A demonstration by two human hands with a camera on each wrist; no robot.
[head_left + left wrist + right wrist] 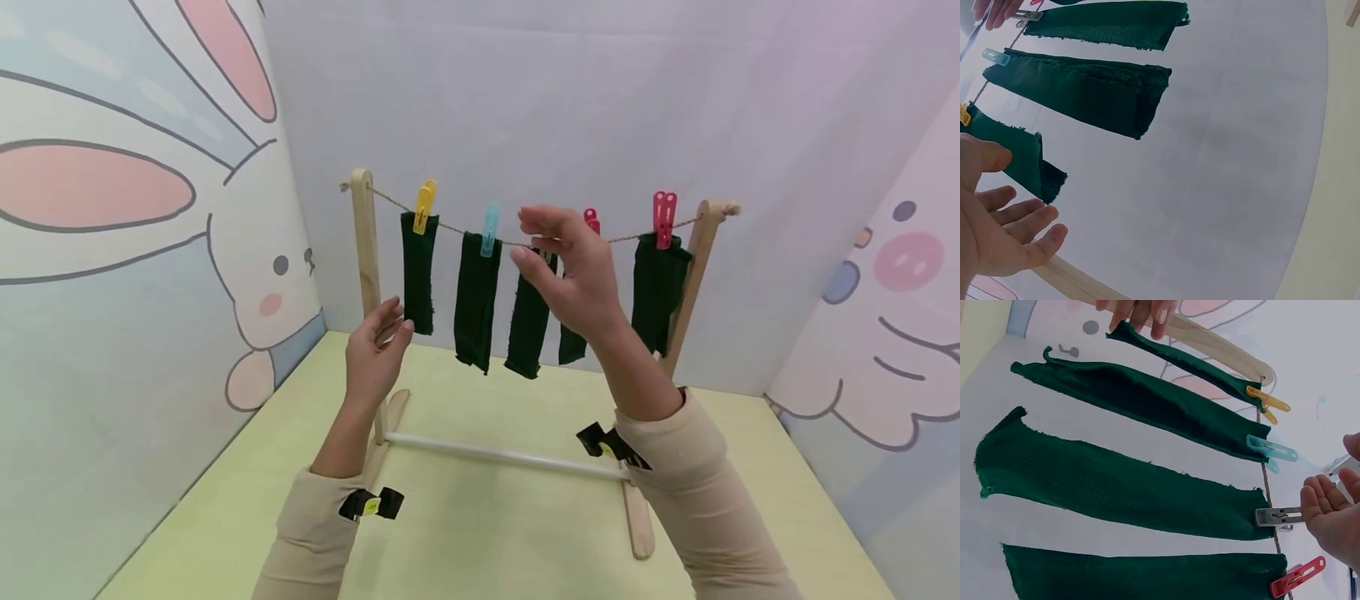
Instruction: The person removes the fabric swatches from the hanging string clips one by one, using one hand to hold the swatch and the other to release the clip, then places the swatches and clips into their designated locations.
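Observation:
Several dark green cloth strips hang from a twine line, each with a clothespin at its top. My left hand (377,354) is beside the lower end of the leftmost strip (417,275), fingers loosely spread, thumb tip right at its edge. Up at the line, my right hand (581,279) has its thumb apart from loosely bent fingers. In the right wrist view its fingertips are right at the handle end of a grey clothespin (1272,517) on the middle strip (1104,481). That hand partly hides the fourth strip (572,346) and its red clothespin (591,219) in the head view.
Wooden posts (366,242) carry the twine, with a white bar (502,455) joining their feet above the yellow-green tabletop (480,533). A yellow clothespin (424,208), a light blue clothespin (490,229) and another red clothespin (664,218) grip other strips. Cartoon-printed panels stand at both sides.

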